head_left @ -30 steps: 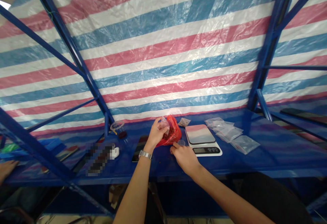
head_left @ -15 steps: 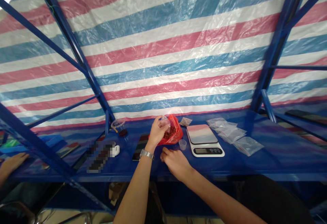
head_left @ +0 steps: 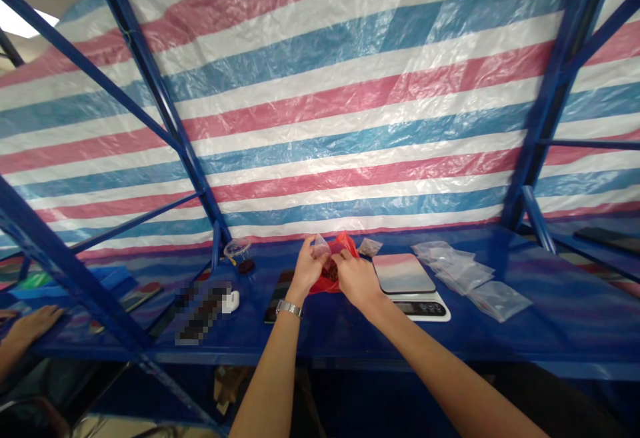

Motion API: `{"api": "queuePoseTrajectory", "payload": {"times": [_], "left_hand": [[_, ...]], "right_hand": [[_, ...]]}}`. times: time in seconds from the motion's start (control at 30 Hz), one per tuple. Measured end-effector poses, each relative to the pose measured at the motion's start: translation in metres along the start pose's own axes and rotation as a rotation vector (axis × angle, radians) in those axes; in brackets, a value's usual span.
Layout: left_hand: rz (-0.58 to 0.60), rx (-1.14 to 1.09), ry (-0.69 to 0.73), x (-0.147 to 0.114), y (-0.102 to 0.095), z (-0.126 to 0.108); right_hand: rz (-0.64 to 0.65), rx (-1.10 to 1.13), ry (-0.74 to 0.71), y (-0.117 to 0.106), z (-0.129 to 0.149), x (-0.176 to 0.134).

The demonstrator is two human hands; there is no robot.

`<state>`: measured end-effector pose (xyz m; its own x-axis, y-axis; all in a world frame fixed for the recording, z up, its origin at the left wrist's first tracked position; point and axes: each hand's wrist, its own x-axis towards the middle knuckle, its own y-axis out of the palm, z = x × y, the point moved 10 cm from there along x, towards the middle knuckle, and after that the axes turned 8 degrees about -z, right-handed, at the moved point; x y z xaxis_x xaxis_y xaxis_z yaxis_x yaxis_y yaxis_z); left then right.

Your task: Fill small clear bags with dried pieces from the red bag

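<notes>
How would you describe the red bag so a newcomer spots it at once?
Find the blue table below the striped sheet. Left of the white scale, the red bag holds dark reddish pieces. Its bright red plastic stands out from the clear bags right of the scale.

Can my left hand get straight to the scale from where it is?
Probably not directly: the right hand, at the red bag, lies between the left hand and the scale; the left also seems to hold a small clear bag.
</notes>
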<state>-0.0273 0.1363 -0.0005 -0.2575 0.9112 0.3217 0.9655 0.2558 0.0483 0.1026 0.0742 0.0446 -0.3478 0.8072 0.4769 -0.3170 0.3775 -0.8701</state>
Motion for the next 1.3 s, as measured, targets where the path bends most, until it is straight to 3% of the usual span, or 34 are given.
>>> {"api": "queuePoseTrajectory", "payload": {"times": [0.13,0.27,0.5,0.73,0.9,1.03,1.17,1.3], "left_hand": [[0.108,0.154,0.131,-0.011,0.012,-0.013],[0.237,0.392,0.313,-0.027,0.027,-0.028],[0.324,0.503,0.336,-0.038,0.039,-0.032],[0.177,0.710,0.445,-0.038,0.029,-0.045],[0.150,0.710,0.458,-0.036,0.025,-0.049],[0.093,0.684,0.505,-0.037,0.022,-0.067],[0.029,0.661,0.577,-0.046,0.019,-0.093],[-0.089,0.642,0.612,-0.052,0.007,-0.110]], "right_hand": [[-0.157,0.207,0.134,-0.012,-0.020,-0.005],[-0.193,0.372,0.179,-0.008,-0.035,-0.009],[-0.295,0.464,0.202,-0.013,-0.053,-0.018],[-0.365,0.480,0.185,-0.027,-0.056,-0.023],[-0.319,0.443,0.104,-0.029,-0.048,-0.014],[-0.356,0.573,0.008,-0.040,-0.050,-0.011],[-0.512,0.794,0.116,-0.067,-0.098,-0.016],[-0.727,0.752,0.460,-0.097,-0.208,-0.044]]}}
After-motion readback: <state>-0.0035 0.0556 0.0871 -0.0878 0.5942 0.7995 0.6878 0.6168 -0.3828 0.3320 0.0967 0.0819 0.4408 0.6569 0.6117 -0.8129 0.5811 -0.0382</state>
